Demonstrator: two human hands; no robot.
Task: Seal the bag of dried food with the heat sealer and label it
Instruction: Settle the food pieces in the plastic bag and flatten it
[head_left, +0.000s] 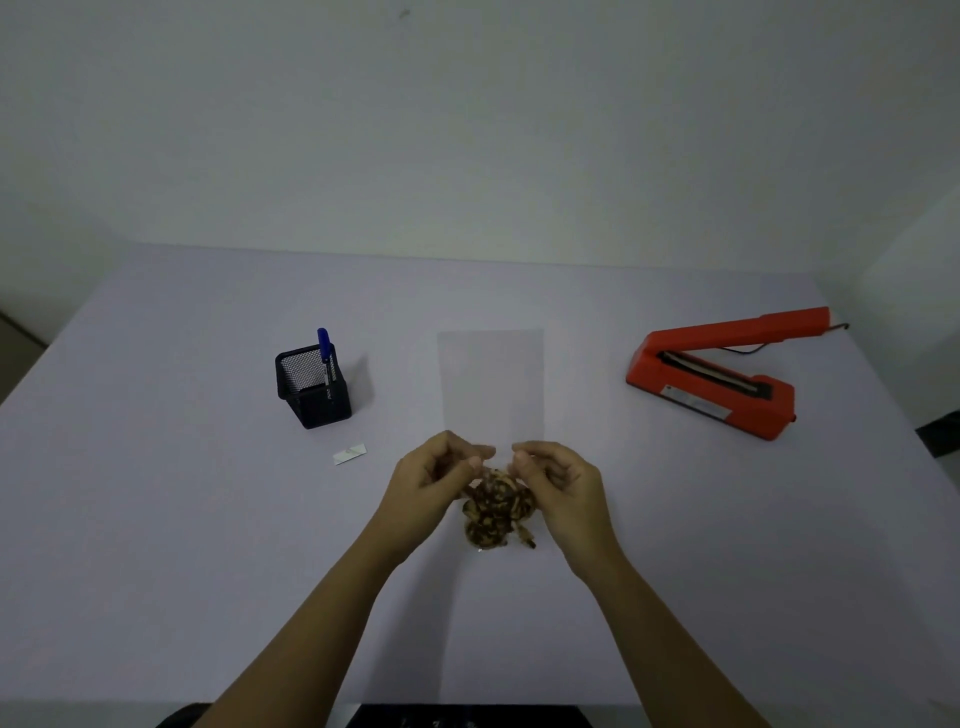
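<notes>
Head view: left hand (439, 470), right hand (558, 480) side by side, curled fingers (475, 452) pinching bag (493, 395).

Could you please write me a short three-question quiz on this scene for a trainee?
1. True or false: the heat sealer stands with its arm raised.
2. Where is the blue pen? A) in the mesh holder B) flat on the table C) on the sealer
3. Fill in: the left hand and right hand pinch the clear ___ holding the dried food.
Key: 1 true; 2 A; 3 bag.
</notes>
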